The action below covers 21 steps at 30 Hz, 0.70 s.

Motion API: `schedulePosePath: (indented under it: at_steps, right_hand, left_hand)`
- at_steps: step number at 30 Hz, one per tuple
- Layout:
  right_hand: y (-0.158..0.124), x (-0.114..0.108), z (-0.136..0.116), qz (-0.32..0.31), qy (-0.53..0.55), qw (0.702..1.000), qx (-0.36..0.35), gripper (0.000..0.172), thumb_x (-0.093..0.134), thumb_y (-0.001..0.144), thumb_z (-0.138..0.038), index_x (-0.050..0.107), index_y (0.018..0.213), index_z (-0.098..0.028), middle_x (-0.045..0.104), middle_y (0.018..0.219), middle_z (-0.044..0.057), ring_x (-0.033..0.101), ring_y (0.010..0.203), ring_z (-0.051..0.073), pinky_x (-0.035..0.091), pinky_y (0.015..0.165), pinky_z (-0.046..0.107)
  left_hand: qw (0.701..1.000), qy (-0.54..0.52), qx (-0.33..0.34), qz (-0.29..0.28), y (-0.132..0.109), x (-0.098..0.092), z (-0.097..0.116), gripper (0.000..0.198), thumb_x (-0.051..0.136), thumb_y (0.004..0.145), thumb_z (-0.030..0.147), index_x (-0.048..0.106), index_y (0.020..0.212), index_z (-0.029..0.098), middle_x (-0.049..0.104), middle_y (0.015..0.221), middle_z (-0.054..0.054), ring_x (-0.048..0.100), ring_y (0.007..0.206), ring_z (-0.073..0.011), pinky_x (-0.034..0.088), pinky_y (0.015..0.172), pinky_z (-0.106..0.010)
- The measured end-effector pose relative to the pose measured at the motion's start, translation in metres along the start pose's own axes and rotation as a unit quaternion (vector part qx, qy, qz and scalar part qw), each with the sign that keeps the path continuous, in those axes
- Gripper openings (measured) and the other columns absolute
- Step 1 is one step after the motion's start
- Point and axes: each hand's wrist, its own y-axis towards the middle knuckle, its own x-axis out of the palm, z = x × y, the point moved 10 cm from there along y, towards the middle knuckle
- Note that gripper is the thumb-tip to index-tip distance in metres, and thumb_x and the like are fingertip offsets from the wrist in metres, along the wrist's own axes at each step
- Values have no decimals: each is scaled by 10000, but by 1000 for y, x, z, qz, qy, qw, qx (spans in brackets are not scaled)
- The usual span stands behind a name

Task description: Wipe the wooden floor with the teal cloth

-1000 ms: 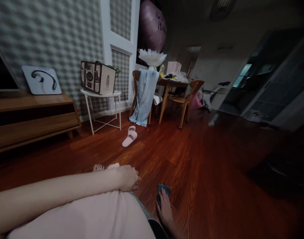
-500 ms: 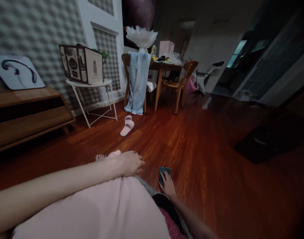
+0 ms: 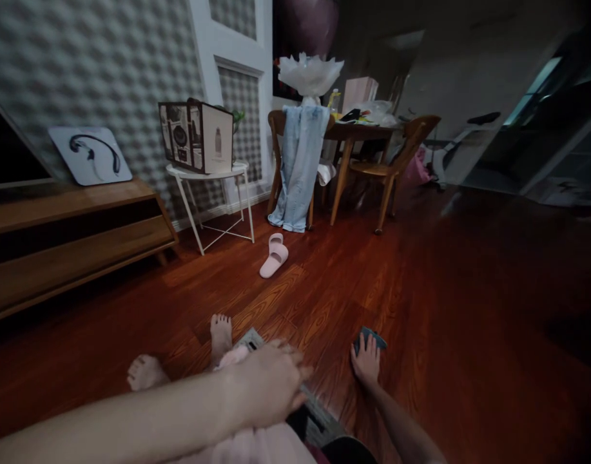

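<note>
My right hand (image 3: 367,362) lies palm down on a small dark teal piece (image 3: 378,341) on the wooden floor, its fingers spread flat over it. Whether that piece is cloth or something stiffer, I cannot tell. Reaching across my body, my left hand (image 3: 278,380) hangs above my lap with its fingers stretched out and slightly blurred, holding nothing that I can see. Under it shows a pale pink garment (image 3: 247,444). Beside and below that hand is a grey thing with dark slots (image 3: 324,417), partly hidden. Two bare feet (image 3: 221,332) rest on the floor.
A pink slipper (image 3: 274,256) lies on the floor ahead. Beyond it stand a white side table (image 3: 208,173) with a printed box bag (image 3: 196,136), a chair draped with jeans (image 3: 298,167), and a dining table (image 3: 356,132). A low wooden cabinet (image 3: 82,206) is at left.
The view has turned left and tilted, so the room sits further right. Both feet and more of the grey thing now show. My right hand stays on the teal piece.
</note>
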Motion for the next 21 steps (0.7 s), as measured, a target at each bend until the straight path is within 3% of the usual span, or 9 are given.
schedulePosePath:
  at_steps: [3,5,10,14,16,18,21]
  right_hand:
    - [35,16,-26,-9,-6,999,46,744,224,914,-445,326,1516,-21,232,1609,242,169,1503,335,140,1183,553]
    - [58,29,-59,-28,-7,999,42,747,225,918,-447,307,1525,-20,222,1614,238,170,1502,332,131,1185,546]
    - [87,65,-182,-82,19,995,-45,727,232,943,-434,251,1547,-30,164,1638,214,108,1518,317,81,1194,545]
    - [59,87,-290,-132,36,975,-174,698,287,963,-446,271,1548,-66,183,1644,178,111,1521,286,74,1210,493]
    - [35,90,-330,-148,51,955,-251,679,303,972,-451,280,1549,-94,188,1648,156,115,1521,269,75,1215,478]
    - [16,89,-349,-159,59,938,-303,661,319,977,-445,281,1552,-121,191,1651,137,119,1521,253,78,1219,460]
    - [4,80,-345,-167,57,922,-345,634,346,975,-419,285,1557,-174,214,1651,99,134,1520,221,95,1221,424]
  left_hand:
    - [999,-37,-9,22,3,5,-6,383,476,993,413,624,1280,209,660,1276,-123,618,1166,-292,419,1038,-448]
    - [998,-61,-13,28,5,14,-14,411,456,991,440,612,1313,236,648,1299,-109,592,1207,-299,409,1054,-468]
    - [995,-92,-28,21,6,40,-32,428,515,939,472,614,1329,327,644,1313,-68,558,1254,-284,445,1020,-457]
    - [994,-97,-55,18,6,39,-35,356,488,949,437,631,1275,444,657,1277,30,559,1257,-253,486,965,-440]
    - [994,-92,-60,19,5,30,-31,346,425,978,423,643,1242,473,656,1268,73,560,1260,-239,494,960,-427]
    - [994,-86,-58,22,4,19,-25,372,399,992,417,639,1276,404,651,1291,43,557,1265,-257,469,1010,-444]
    - [996,-65,-61,12,1,5,-17,425,440,998,413,604,1336,214,652,1303,-96,574,1238,-292,413,1078,-468]
